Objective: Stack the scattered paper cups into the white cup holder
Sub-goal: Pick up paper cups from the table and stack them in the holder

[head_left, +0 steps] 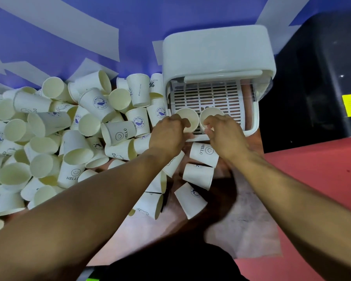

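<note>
The white cup holder (217,47) stands at the back, its lid raised over a slatted tray (213,96). Two upright paper cups stand at the tray's front edge. My left hand (168,134) grips the left cup (187,117) at its rim. My right hand (225,134) pinches the rim of the right cup (211,114). A big heap of scattered paper cups (69,134) lies to the left. Three more cups, among them a "HELLO" cup (204,154), lie on their sides just below my hands.
A dark box (316,78) with a yellow label stands right of the holder. Red floor (316,189) lies at the right. A blue and white wall (69,37) runs behind the heap. My dark clothing shows at the bottom edge.
</note>
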Available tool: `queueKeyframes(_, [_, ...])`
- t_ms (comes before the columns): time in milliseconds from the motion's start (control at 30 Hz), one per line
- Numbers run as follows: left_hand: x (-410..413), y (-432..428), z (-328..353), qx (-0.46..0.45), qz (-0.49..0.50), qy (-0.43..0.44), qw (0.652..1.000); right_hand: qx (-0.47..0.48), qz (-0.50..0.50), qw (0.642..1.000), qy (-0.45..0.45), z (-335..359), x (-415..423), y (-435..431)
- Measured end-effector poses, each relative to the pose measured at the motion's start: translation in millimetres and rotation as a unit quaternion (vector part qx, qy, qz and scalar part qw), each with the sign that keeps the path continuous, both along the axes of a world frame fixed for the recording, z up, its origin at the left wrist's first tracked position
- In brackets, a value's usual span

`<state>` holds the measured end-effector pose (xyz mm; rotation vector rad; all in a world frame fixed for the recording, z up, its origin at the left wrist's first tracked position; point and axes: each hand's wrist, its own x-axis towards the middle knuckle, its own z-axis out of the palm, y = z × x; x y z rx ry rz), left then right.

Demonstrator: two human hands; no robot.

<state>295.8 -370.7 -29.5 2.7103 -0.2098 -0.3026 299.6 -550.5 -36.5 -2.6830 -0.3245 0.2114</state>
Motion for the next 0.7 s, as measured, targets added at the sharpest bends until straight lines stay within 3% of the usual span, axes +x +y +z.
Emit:
queueKeyframes(233, [-40.6,41.1,27.2,-0.049,0.043,-0.05,0.997,0.079,-0.005,0.992,-0.1,37.1,-30.7,32.7])
queueKeyframes(700, [-203.2,159.7,30.7,-0.039,0.245,-0.064,0.967,0.115,0.158,0.979,-0.06,45.3,-156.1,158.0])
